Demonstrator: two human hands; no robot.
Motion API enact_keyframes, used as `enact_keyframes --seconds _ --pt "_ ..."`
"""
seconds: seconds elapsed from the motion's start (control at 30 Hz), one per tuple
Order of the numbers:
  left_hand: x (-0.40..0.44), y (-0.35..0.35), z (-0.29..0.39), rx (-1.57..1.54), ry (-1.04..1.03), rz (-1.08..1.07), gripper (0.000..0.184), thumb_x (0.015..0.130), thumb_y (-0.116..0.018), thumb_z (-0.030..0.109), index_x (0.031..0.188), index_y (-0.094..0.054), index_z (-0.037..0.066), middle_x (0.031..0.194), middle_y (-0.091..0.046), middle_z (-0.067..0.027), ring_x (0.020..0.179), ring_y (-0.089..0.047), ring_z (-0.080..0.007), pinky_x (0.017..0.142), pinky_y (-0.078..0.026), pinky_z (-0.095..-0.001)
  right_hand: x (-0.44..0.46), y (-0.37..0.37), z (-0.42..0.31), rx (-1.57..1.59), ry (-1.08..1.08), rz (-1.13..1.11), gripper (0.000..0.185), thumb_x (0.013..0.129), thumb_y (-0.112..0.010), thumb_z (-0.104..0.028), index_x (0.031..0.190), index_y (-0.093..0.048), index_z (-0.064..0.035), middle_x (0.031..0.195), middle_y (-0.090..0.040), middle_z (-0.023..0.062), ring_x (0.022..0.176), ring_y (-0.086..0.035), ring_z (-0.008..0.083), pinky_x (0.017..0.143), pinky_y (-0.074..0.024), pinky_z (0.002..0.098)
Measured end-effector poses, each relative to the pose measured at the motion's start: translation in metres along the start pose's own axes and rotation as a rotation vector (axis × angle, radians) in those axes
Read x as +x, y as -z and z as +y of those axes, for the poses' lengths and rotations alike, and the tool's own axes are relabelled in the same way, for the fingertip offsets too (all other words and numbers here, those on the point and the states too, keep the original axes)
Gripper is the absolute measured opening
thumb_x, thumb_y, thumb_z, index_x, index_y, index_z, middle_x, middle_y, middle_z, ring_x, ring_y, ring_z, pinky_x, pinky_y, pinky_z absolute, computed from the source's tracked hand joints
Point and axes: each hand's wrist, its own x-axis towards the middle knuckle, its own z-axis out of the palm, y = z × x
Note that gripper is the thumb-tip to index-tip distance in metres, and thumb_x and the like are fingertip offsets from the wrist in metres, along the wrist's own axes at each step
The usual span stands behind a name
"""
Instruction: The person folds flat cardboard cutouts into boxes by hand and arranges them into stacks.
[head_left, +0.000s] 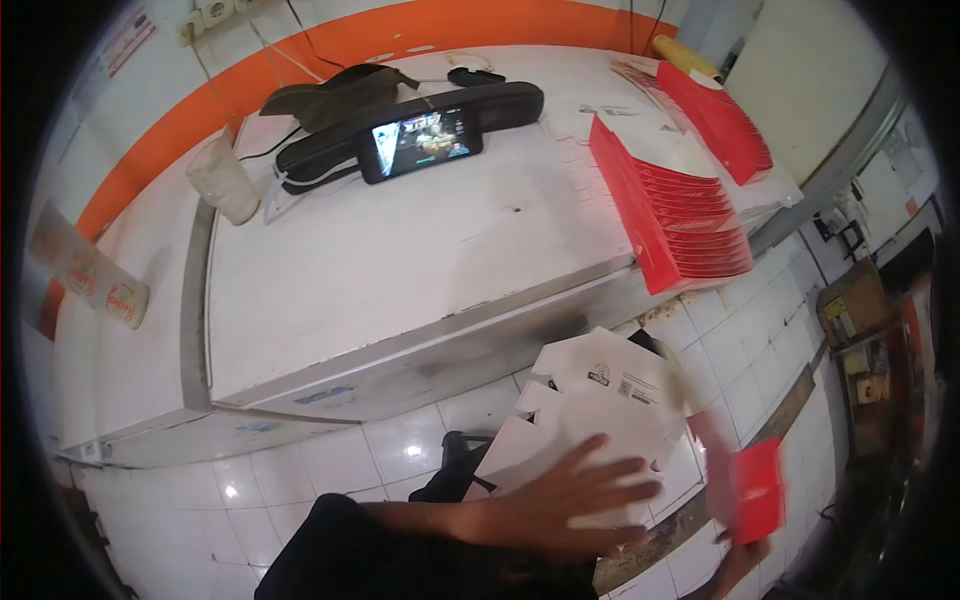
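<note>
My left hand [560,500] reaches in from the left with its fingers spread. It is over a stack of flat white die-cut carton blanks [600,400], which carry small dark print; whether it touches them I cannot tell. At the lower right my right hand [742,560] grips a red carton [757,490] from below. The carton is partly folded, with a paler side facing left, and is blurred by motion. Most of my right hand is hidden behind it.
On a white chest-like counter [420,250] stand a phone [420,145] leaning on a black speaker bar [510,103], a plastic cup [225,180] and a dark cap [345,95]. Rows of nested red cartons [690,215] lie at its right end. White floor tiles [400,450] show below.
</note>
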Motion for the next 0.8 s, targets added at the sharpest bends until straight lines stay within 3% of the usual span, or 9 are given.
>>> enact_keyframes --seconds 0.13,0.2,0.33,0.4,0.5,0.6,0.73,0.8 --pt "-0.018 0.032 -0.017 -0.043 0.312 0.140 0.039 0.081 -0.074 0.010 0.117 -0.061 0.008 0.137 -0.051 -0.0195 0.127 -0.051 -0.0357 0.109 -0.035 -0.0544 0.082 -0.022 -0.100 0.540 0.104 0.750 0.039 0.098 -0.055 -0.035 0.114 -0.059 0.0004 0.090 -0.061 0.0083 0.077 -0.057 0.0202 0.071 -0.0469 0.0333" --pt "-0.030 0.035 -0.021 -0.041 0.358 0.186 0.038 0.079 -0.075 0.007 0.115 -0.063 0.007 0.135 -0.053 -0.0192 0.124 -0.053 -0.0345 0.107 -0.037 -0.0519 0.140 -0.033 -0.093 -0.108 0.502 0.705 0.039 0.100 -0.051 -0.032 0.118 -0.058 0.0025 0.103 -0.063 0.0112 0.088 -0.059 0.0191 0.073 -0.0479 0.0319" --pt "-0.046 0.037 -0.015 -0.024 0.356 0.181 0.032 0.076 -0.076 0.000 0.106 -0.064 0.000 0.124 -0.058 -0.0209 0.120 -0.056 -0.0359 0.102 -0.045 -0.0474 0.256 -0.151 -0.217 0.283 0.837 0.238 0.034 0.100 -0.051 -0.024 0.123 -0.058 0.0002 0.104 -0.067 0.0151 0.093 -0.064 0.0213 0.080 -0.0497 0.0331" --pt "-0.054 0.035 -0.012 -0.058 0.399 0.190 0.030 0.076 -0.075 0.000 0.104 -0.064 0.000 0.122 -0.060 -0.0205 0.119 -0.057 -0.0351 0.101 -0.046 -0.0458 0.294 -0.207 -0.262 0.283 0.869 -0.033 0.033 0.100 -0.050 -0.021 0.126 -0.058 -0.0010 0.104 -0.069 0.0171 0.095 -0.066 0.0225 0.084 -0.0506 0.0337" --pt "-0.065 0.042 -0.009 -0.069 0.468 0.240 0.029 0.077 -0.074 -0.001 0.105 -0.066 0.002 0.125 -0.059 -0.0185 0.116 -0.060 -0.0319 0.101 -0.045 -0.0444 0.295 -0.255 -0.319 -0.218 0.686 -0.281 0.028 0.098 -0.053 -0.016 0.119 -0.061 -0.0012 0.096 -0.069 0.0192 0.088 -0.067 0.0207 0.080 -0.0501 0.0323" --pt "-0.074 0.057 -0.013 -0.017 0.520 0.279 0.028 0.076 -0.073 -0.004 0.103 -0.066 0.001 0.124 -0.059 -0.0193 0.112 -0.062 -0.0315 0.096 -0.049 -0.0416 0.328 -0.277 -0.305 -0.342 0.918 -0.413 0.024 0.096 -0.055 -0.019 0.110 -0.064 -0.0021 0.100 -0.066 0.0221 0.091 -0.064 0.0367 0.082 -0.0491 0.0374" --pt "-0.088 0.065 -0.022 -0.046 0.666 0.346 0.027 0.079 -0.069 -0.006 0.105 -0.067 0.000 0.127 -0.058 -0.0179 0.109 -0.063 -0.0294 0.094 -0.051 -0.0375 0.342 -0.281 -0.322 -0.280 0.905 -0.532 0.021 0.095 -0.056 -0.019 0.101 -0.063 0.0003 0.090 -0.064 0.0227 0.083 -0.062 0.0353 0.076 -0.0475 0.0378" --pt "-0.088 0.068 -0.024 -0.043 0.663 0.370 0.027 0.078 -0.068 -0.008 0.104 -0.066 -0.001 0.127 -0.058 -0.0186 0.106 -0.064 -0.0288 0.089 -0.054 -0.0351 0.341 -0.278 -0.334 -0.372 0.947 -0.492 0.022 0.097 -0.055 -0.018 0.098 -0.061 0.0025 0.083 -0.062 0.0201 0.077 -0.059 0.0287 0.073 -0.0464 0.0360"
